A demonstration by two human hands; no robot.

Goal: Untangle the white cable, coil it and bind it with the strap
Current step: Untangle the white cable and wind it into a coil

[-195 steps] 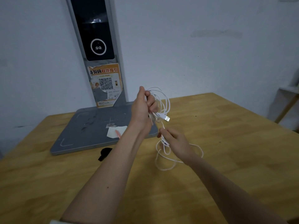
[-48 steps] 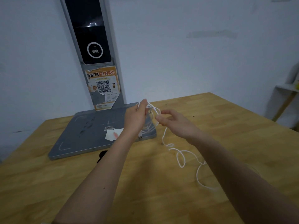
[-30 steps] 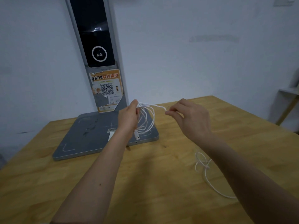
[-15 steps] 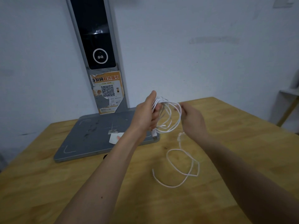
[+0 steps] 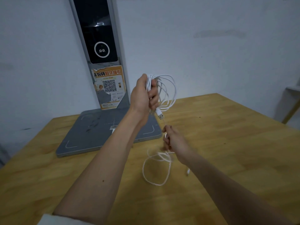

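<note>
Several loops of the white cable (image 5: pixel 168 91) hang bunched in the left hand (image 5: pixel 143 96), which is closed around them above the tabletop (image 5: pixel 227 135) near its far edge; a USB plug (image 5: pixel 159 116) dangles below that fist. The right hand (image 5: pixel 172 140) pinches the strand lower down, apparently between thumb and fingers. To coil well, feed each slack turn up evenly, matching loop size. Thin, limp slack lies curled on the wood.

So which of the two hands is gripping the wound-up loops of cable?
The left hand, raised high, clutches the coiled loops of white cable. The lower right hand only pinches a single strand.
</note>
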